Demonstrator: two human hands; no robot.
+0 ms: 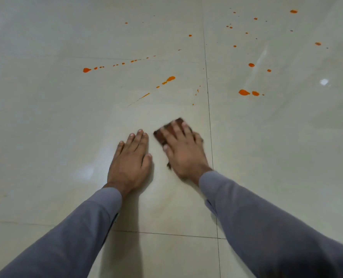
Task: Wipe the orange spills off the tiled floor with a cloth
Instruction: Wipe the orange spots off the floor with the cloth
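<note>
Your right hand (pixel 181 151) lies flat on a dark brown cloth (pixel 167 132), fingers spread and nearly straight, pressing it onto the tiled floor (pixel 46 117) just left of the long grout line (pixel 208 109); the hand and cloth are blurred, so you cannot tell how the cloth is folded. Your left hand (pixel 130 159) rests palm down on the bare tile just beside it, fingers straight and together, its grip wide and holding nothing. Both arms wear grey sleeves (pixel 267 227). The orange spills (pixel 168 79) lie farther away, apart from the cloth: a streak and drips directly beyond your hands, a dotted trail ending in a blob at far left (pixel 86 70), two larger blobs to the right of the grout line (pixel 244 92), and scattered small drops toward the far right corner (pixel 293 11).
</note>
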